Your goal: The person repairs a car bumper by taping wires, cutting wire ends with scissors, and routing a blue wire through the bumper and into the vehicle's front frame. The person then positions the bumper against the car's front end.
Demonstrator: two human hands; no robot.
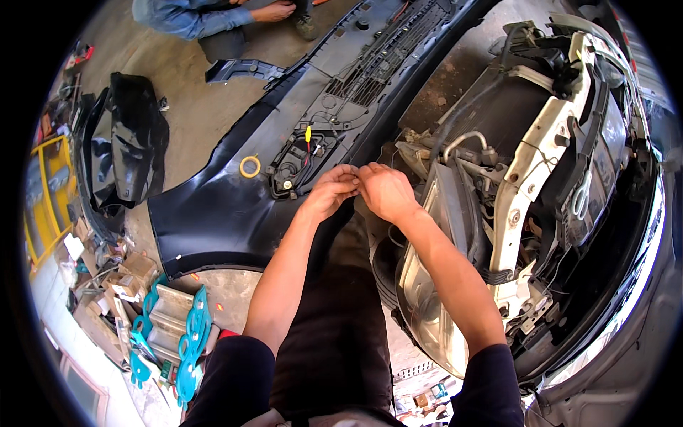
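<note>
My left hand [333, 191] and my right hand [386, 191] meet in front of me, fingertips pinched together. Whatever they hold is hidden by the fingers or too small to make out. Beneath and left of them lies a large black car bumper [213, 220], its inner side up. A lamp-like unit [287, 185] is set in it just left of my left hand, with a slim yellow piece [308, 134] and a red wire above. A roll of yellowish tape [242, 171] rests on the bumper.
At right stands a car's opened front, with a cream metal crossmember [523, 171], a headlight [434, 299] and pale-handled scissors [580, 203]. A co-worker's hand [274, 11] shows at the top. Black plastic panels [131, 142], a teal-sided step [192, 341] and cardboard boxes [135, 274] are left.
</note>
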